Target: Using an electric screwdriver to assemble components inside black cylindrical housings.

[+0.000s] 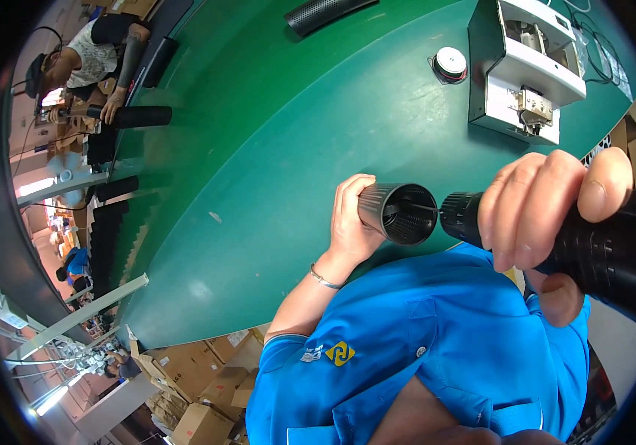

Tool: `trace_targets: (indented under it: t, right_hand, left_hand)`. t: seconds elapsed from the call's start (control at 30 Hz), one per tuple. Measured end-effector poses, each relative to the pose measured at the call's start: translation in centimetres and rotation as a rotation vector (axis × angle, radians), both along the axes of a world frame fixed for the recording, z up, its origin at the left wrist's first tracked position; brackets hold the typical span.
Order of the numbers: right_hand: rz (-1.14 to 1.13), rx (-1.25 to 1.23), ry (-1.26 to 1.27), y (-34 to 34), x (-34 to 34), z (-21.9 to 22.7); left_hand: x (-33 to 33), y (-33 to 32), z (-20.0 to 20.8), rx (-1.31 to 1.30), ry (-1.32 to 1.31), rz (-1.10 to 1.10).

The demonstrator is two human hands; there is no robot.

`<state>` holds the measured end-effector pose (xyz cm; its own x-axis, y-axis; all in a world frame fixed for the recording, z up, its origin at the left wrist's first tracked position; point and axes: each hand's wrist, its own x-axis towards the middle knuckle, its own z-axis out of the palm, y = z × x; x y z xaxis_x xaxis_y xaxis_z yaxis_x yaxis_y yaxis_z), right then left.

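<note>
Nearest to me, the right hand (529, 211) has its fingers wrapped around a thick black power driver (611, 245), the ribbed collar (462, 213) poking out to the left of them. The left hand (353, 215) grips a black tube (386, 200); its fingers curl around the far end and left side, so the open mouth faces right, toward the driver. A thin bit reaches that mouth; I can't tell whether it touches anything inside. Under and past both sets of fingers spreads the green tabletop (273, 208). Beyond the left fingers, off to the right, sits a round speaker (450, 64), and directly beyond the right ones, a white-and-black machine (529, 70). Farther past the left fingers lies a perforated black tube (329, 13). Way off to their left, a co-worker (95, 55) bends over another dark cylinder (143, 116).
</note>
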<state>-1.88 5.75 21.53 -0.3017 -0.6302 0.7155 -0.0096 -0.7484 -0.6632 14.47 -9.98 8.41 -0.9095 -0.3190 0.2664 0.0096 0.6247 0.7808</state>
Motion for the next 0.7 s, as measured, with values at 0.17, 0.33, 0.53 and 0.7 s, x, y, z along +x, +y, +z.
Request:
trace_targets:
  t: [0.17,0.33,0.53,0.7]
  right_hand:
    - [-0.111,0.009,-0.095,0.0,0.9,0.0]
    - [-0.244,0.096,-0.218,-0.1,1.3,1.2]
    - [-0.576,-0.253,-0.226,14.9,-4.0,3.9]
    - [-0.627,-0.066,-0.109,12.2,-5.6,4.1]
  left_hand:
    - [-0.5,0.2,0.2,0.003,0.004,-0.029]
    - [-0.2,-0.4,-0.4,-0.011,0.003,-0.055]
    - [-0.9,-1.3,-0.4,0.366,-0.245,0.067]
    - [-0.7,-2.5,-1.2,0.273,-0.214,-0.087]
